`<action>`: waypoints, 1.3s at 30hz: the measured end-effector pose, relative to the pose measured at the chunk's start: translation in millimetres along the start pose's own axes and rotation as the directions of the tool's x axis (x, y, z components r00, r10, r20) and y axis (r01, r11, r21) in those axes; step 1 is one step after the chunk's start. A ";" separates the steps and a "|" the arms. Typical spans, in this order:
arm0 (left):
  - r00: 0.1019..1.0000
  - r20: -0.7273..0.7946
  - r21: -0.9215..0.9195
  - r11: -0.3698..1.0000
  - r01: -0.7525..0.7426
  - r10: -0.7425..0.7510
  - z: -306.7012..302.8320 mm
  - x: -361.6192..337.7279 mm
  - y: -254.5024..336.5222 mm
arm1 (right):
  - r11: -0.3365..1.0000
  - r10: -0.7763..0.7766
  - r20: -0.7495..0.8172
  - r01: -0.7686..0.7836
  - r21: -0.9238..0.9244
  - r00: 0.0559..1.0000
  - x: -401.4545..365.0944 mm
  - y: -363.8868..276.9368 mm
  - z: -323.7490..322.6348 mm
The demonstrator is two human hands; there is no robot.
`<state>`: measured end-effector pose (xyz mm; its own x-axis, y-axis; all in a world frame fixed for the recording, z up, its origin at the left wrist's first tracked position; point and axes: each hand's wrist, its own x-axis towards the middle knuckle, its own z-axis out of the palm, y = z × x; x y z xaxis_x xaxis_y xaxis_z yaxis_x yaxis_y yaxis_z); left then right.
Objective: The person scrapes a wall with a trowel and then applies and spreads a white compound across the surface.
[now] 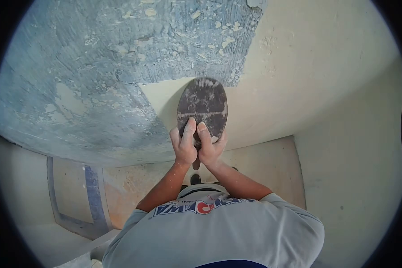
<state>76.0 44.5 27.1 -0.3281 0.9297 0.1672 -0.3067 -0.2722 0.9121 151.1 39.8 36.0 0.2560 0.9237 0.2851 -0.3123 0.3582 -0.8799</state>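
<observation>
The left hand (183, 145) and right hand (211, 146) have their fingers (188, 127) closed together on the round float (202, 105), held against the wall (98, 80) mid-scene, at the edge of the cream coat (299, 67). Even pressure from both hands, with the disc kept flat, should avoid ridges.

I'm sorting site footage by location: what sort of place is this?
Probably a room being replastered: scraped blue paint, smooth cream plaster beside it, and the left hand and right hand gripping an oval trowel.

Grey short-sleeved shirt (219, 232), blue-red lettering (196, 207)
</observation>
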 end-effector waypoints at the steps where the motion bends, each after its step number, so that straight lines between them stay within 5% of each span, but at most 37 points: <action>1: 0.997 0.040 -0.055 0.996 0.073 -0.071 -2.3 2.3 -1.0 | 0.997 -0.022 -0.030 0.019 -0.074 0.999 -5.1 3.3 -0.9; 5: 0.997 -0.069 -0.018 1.000 0.025 -0.026 -2.9 -15.4 -13.4 | 0.996 -0.011 -0.031 0.008 -0.092 0.999 -12.8 13.5 -7.3; 9: 0.994 0.002 -0.091 0.990 0.106 -0.106 -3.8 -21.7 -11.9 | 0.994 0.096 -0.060 -0.092 0.055 0.994 -21.1 11.2 -13.8; 21: 0.995 -0.064 -0.041 0.997 0.070 -0.073 0.5 -22.4 -24.7 | 0.998 0.058 0.006 -0.058 0.034 0.998 -13.5 12.7 -24.8; 23: 0.993 0.101 0.157 0.985 -0.070 0.055 -11.8 -26.0 -41.8 | 0.999 0.047 0.014 -0.048 0.026 0.999 -13.7 16.1 -26.6; 27: 1.000 0.017 0.101 0.995 -0.010 0.008 -4.3 -24.7 -36.6 | 0.996 0.072 0.000 -0.072 0.056 0.997 -13.7 16.3 -25.4; 29: 0.958 0.022 0.367 0.889 -0.275 0.287 -7.8 -25.3 -49.1 | 0.994 0.078 -0.002 -0.077 0.073 0.997 -13.6 16.5 -24.6; 30: 0.957 0.022 0.368 0.888 -0.275 0.288 -4.4 -24.2 -40.9 | 0.994 0.093 0.003 -0.093 0.063 0.996 -14.0 16.8 -25.5; 32: 0.998 -0.048 -0.059 0.998 0.028 -0.031 6.5 -20.1 -17.7 | 0.993 0.102 0.006 -0.102 0.053 0.995 -12.5 21.5 -28.1; 35: 0.997 -0.028 0.182 0.981 -0.068 0.075 -0.8 -22.4 -32.5 | 0.997 0.069 -0.002 -0.069 0.018 0.998 -12.0 30.9 -30.8; 39: 0.997 -0.079 -0.005 1.000 -0.014 0.013 10.7 -18.5 -11.0 | 0.998 0.062 -0.006 -0.062 0.017 0.998 -9.8 17.7 -23.7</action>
<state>95.0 33.0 18.0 -0.4016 0.9035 0.1494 -0.3063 -0.2863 0.9079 164.8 33.8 8.7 0.2413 0.9433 0.2280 -0.3434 0.3028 -0.8891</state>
